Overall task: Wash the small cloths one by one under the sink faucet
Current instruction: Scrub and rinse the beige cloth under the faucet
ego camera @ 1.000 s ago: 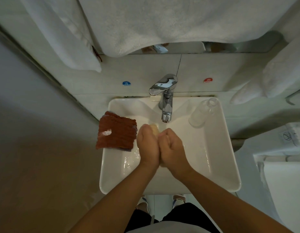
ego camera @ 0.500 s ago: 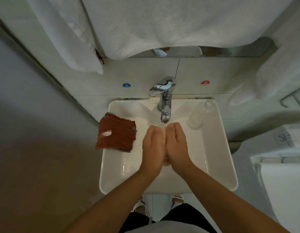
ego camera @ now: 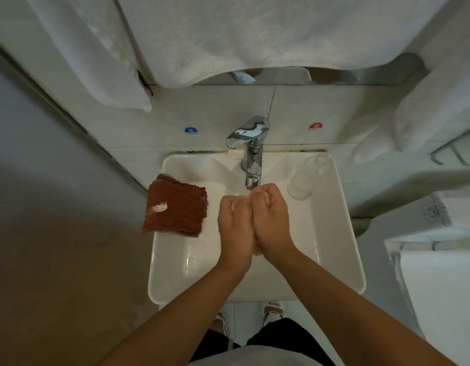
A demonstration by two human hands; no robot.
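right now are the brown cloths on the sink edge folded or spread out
Folded. The brown cloths lie as a compact stack on the left rim of the sink, with layered edges showing at the stack's right side.

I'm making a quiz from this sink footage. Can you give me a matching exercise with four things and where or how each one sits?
Things:
1. brown cloths
2. clear glass
3. faucet
4. pale cloth

Places:
A. squeezed between both hands
B. stacked on the sink's left rim
C. at the sink's back edge, centre
D. inside the sink's right back corner

Pairs: 1-B, 2-D, 3-C, 4-A
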